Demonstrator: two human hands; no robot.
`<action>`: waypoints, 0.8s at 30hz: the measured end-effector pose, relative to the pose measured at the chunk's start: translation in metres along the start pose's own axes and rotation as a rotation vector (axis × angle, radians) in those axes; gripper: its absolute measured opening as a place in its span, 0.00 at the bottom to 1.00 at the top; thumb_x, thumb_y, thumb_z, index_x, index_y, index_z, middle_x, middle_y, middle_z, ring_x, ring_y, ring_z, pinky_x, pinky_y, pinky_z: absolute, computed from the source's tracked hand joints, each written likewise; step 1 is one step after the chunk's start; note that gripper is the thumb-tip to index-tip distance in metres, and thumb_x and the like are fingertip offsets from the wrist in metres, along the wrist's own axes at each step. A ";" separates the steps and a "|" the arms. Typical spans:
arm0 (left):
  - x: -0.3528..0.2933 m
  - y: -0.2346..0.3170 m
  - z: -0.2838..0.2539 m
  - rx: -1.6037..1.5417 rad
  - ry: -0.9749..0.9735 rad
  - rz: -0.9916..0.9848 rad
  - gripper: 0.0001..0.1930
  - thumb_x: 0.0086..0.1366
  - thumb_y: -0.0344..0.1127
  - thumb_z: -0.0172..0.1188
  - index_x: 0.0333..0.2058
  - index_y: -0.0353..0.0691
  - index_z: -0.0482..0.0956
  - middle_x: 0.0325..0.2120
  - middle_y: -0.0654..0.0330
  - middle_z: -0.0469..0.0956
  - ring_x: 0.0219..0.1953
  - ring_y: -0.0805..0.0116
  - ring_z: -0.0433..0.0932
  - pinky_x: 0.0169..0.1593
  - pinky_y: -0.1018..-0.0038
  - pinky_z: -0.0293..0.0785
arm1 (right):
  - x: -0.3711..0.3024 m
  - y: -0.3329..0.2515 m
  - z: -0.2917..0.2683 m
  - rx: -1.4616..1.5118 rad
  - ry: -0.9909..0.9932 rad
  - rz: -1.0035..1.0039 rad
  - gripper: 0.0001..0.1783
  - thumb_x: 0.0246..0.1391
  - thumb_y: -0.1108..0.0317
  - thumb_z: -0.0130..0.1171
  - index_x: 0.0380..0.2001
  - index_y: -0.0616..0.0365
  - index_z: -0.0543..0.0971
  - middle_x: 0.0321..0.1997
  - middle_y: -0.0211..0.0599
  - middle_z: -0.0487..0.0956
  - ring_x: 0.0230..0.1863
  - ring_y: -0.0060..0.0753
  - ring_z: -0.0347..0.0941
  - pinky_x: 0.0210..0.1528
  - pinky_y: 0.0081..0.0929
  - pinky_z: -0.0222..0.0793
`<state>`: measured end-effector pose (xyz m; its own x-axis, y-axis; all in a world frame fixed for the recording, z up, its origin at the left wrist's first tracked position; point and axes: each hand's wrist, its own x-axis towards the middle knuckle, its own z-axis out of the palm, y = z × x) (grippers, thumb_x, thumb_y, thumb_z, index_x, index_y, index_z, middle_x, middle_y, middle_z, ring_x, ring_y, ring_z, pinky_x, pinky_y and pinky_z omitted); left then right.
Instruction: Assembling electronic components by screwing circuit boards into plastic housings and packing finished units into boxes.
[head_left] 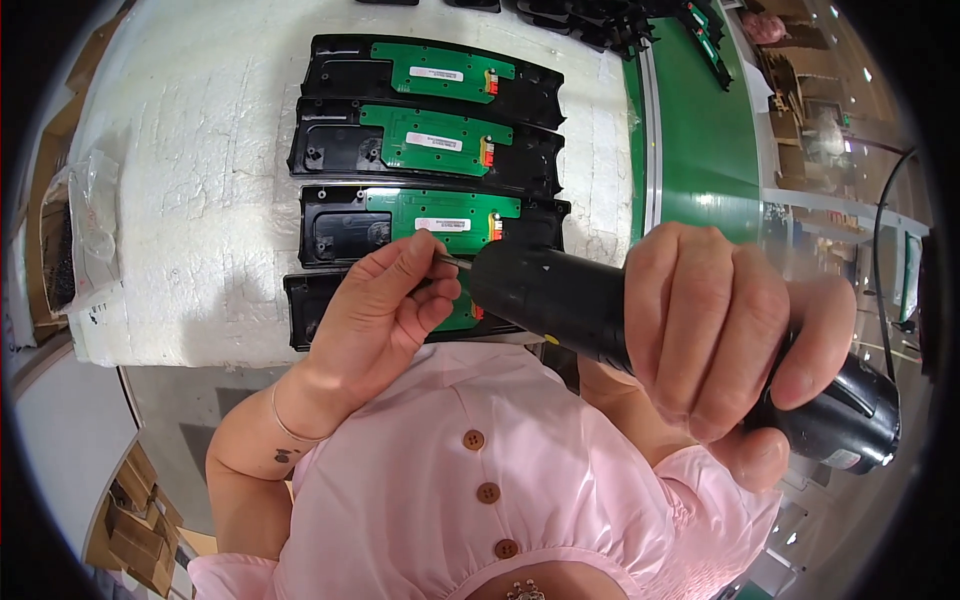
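My right hand (pixel 715 325) grips a black electric screwdriver (pixel 560 295), held nearly level with its tip pointing left. My left hand (pixel 385 300) pinches the thin metal bit (pixel 452 262) at the tool's tip between thumb and fingers. Both hands hover over the nearest of several black plastic housings (pixel 308 310), each carrying a green circuit board (pixel 440 215). The nearest housing is mostly hidden behind my left hand and the tool.
The housings lie in a row on a white foam pad (pixel 200 180). A green conveyor belt (pixel 695 130) runs at the right with more black parts (pixel 600 20) at its far end. Cardboard boxes (pixel 135 520) sit low left, a plastic bag (pixel 85 220) at the left.
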<state>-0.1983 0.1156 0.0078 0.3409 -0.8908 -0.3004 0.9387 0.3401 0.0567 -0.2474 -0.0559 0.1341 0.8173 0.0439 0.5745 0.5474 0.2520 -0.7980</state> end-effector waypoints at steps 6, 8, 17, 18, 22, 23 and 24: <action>0.001 -0.006 0.028 0.035 0.157 -0.131 0.22 0.66 0.42 0.40 0.49 0.27 0.61 0.44 0.49 0.68 0.46 0.62 0.70 0.52 0.72 0.66 | -0.002 0.038 -0.005 -0.240 0.206 0.025 0.13 0.42 0.69 0.49 0.34 0.54 0.63 0.16 0.25 0.65 0.15 0.20 0.58 0.21 0.23 0.54; -0.001 -0.003 0.027 0.096 0.134 -0.126 0.21 0.66 0.40 0.40 0.50 0.26 0.60 0.43 0.47 0.69 0.46 0.61 0.70 0.51 0.72 0.67 | 0.001 0.048 -0.001 -0.228 0.367 0.144 0.14 0.39 0.72 0.44 0.34 0.57 0.62 0.15 0.27 0.62 0.14 0.21 0.54 0.22 0.24 0.54; -0.010 0.010 0.009 0.223 0.005 -0.101 0.10 0.65 0.33 0.41 0.38 0.32 0.67 0.34 0.48 0.74 0.39 0.61 0.75 0.42 0.76 0.73 | 0.007 0.069 -0.011 -0.304 0.312 0.191 0.14 0.35 0.76 0.39 0.32 0.60 0.62 0.13 0.31 0.61 0.13 0.22 0.52 0.20 0.24 0.54; -0.010 0.012 0.010 0.226 -0.011 -0.102 0.10 0.65 0.34 0.43 0.34 0.33 0.68 0.33 0.50 0.74 0.38 0.62 0.76 0.41 0.77 0.74 | 0.010 0.069 -0.010 -0.300 0.293 0.209 0.13 0.36 0.76 0.41 0.31 0.60 0.61 0.13 0.32 0.61 0.13 0.22 0.53 0.20 0.23 0.54; -0.011 0.015 0.006 0.320 -0.046 -0.085 0.10 0.64 0.34 0.46 0.35 0.32 0.70 0.29 0.54 0.75 0.33 0.67 0.76 0.36 0.80 0.73 | 0.015 0.070 -0.008 -0.385 0.228 0.195 0.11 0.37 0.76 0.45 0.29 0.59 0.62 0.15 0.34 0.65 0.15 0.23 0.59 0.20 0.22 0.59; -0.007 0.013 0.010 0.387 0.081 -0.040 0.09 0.63 0.33 0.47 0.35 0.32 0.70 0.29 0.56 0.74 0.31 0.71 0.74 0.35 0.81 0.71 | 0.014 0.065 -0.010 -0.402 0.253 0.252 0.10 0.37 0.78 0.47 0.29 0.58 0.63 0.16 0.35 0.67 0.17 0.22 0.62 0.20 0.24 0.62; -0.007 0.011 0.015 0.459 0.195 0.007 0.08 0.63 0.31 0.48 0.36 0.32 0.71 0.29 0.58 0.74 0.29 0.74 0.73 0.33 0.83 0.70 | 0.007 0.072 -0.008 -0.415 0.287 0.248 0.11 0.37 0.79 0.49 0.29 0.58 0.65 0.19 0.33 0.68 0.20 0.22 0.64 0.23 0.22 0.64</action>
<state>-0.1891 0.1210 0.0247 0.3728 -0.8008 -0.4688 0.8772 0.1393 0.4595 -0.2005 -0.0454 0.0792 0.9149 -0.2260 0.3345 0.3103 -0.1361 -0.9408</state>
